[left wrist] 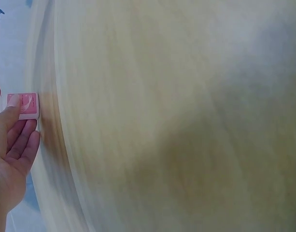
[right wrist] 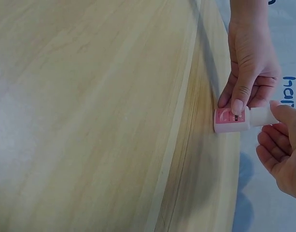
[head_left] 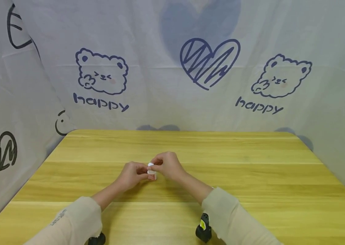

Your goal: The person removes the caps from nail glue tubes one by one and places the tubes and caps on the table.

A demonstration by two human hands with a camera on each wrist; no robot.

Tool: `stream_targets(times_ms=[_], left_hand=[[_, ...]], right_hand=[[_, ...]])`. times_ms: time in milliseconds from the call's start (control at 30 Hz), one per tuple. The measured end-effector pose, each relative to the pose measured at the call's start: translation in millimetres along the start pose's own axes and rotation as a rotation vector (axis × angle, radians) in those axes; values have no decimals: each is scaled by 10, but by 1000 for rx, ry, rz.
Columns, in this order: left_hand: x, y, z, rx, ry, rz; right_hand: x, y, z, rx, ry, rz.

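Small pale plastic bottle (right wrist: pixel 231 127): I have it near the middle of the table's width, standing upright or very nearly so between my two hands. I can't tell whether its base rests on the wood or floats just over it.
Pink printed label (right wrist: pixel 225 115): it wraps the bottle's body, partly covered by my thumb.
White round cap (right wrist: pixel 261 116): it sits at the top of the bottle, in line with the neck. Whether it is fully seated or loose I can't tell.
Left grip (head_left: pixel 132 175): I pinch the bottle's body, thumb across the label, fingers bent behind.
Right grip (head_left: pixel 168 166): I pinch the cap between thumb and finger; the remaining fingers curl loosely below it.
Yellow wood-grain table (head_left: pixel 240 190): it stretches out around my forearms, with a white cloth printed with bears and hearts (head_left: pixel 157 81) hanging behind.
Cream sleeves (head_left: pixel 83 214): both end well short of the bottle, clear of my fingers.
Step in hand: I judge it to be working the cap while the body is steadied; turning on or off, I can't say.
What the next move calls for: a firm, level left hold without squeezing the soft-looking walls, and a straight pull or turn along the bottle's axis, so nothing tips.
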State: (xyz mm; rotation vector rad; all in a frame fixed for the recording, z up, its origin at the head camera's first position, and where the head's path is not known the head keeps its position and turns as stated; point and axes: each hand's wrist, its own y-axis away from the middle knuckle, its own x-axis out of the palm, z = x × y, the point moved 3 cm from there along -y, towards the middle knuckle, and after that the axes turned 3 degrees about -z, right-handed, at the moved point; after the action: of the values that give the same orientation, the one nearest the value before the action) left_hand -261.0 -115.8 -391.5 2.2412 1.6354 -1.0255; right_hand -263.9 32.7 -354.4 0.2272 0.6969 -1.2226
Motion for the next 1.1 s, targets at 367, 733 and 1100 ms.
stream_targets(times_ms=[367,733,1100], left_hand=[[-9,-16,21,2,-21,-5],[-14,-13,2,-15,6,28],[-10,-22,33,-23,12,37]], right_hand=[[-1,-37,-4,-6,41,33],[-8,-42,42,-97,90,68],[17,-54,39,-140,105,108]])
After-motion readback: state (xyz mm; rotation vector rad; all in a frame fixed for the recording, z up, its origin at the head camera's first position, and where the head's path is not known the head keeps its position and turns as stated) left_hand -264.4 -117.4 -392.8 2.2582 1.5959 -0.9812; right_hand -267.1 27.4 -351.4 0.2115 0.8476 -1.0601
